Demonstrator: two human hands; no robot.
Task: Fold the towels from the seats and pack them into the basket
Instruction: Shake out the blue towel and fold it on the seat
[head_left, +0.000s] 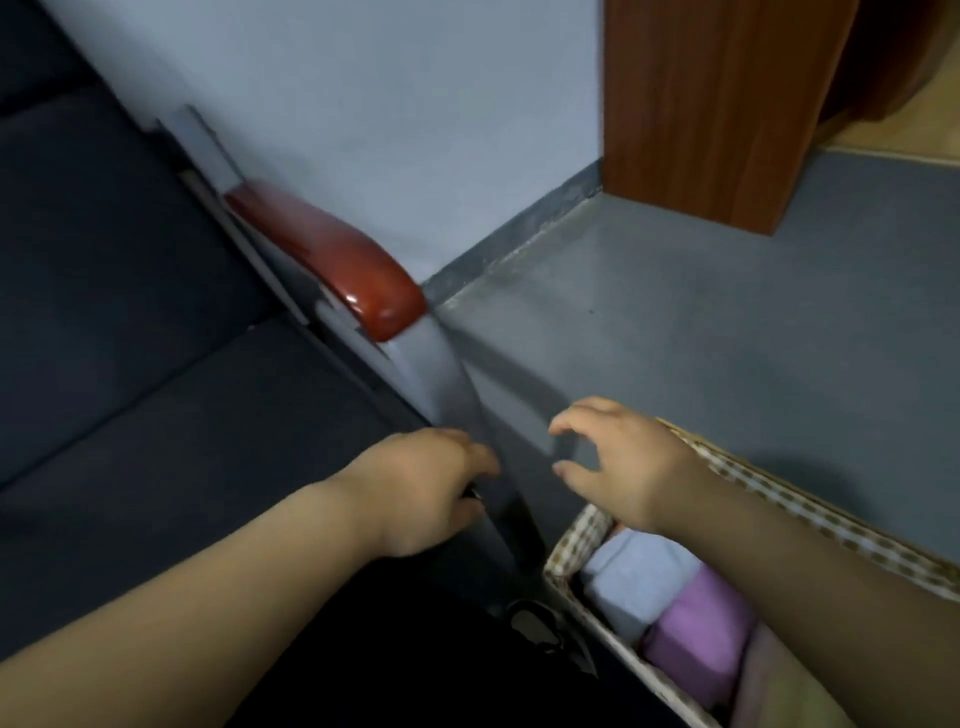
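The basket (576, 540), lined with checked cloth, stands on the floor at the lower right. Inside it lie a folded pale blue towel (631, 579) and a folded purple towel (698, 631), side by side. My right hand (623, 462) hovers above the basket's far corner with fingers spread and loosely bent, holding nothing. My left hand (426, 488) hangs over the front edge of the dark seat (182, 426), beside the grey armrest post, fingers loosely curled and empty. No towel shows on the seat.
A red-brown wooden armrest (332, 260) on a grey post separates the seat from the grey floor (727, 338). A pale wall (389, 104) and a wooden door frame (711, 114) stand behind. A shoe (535, 621) shows beside the basket.
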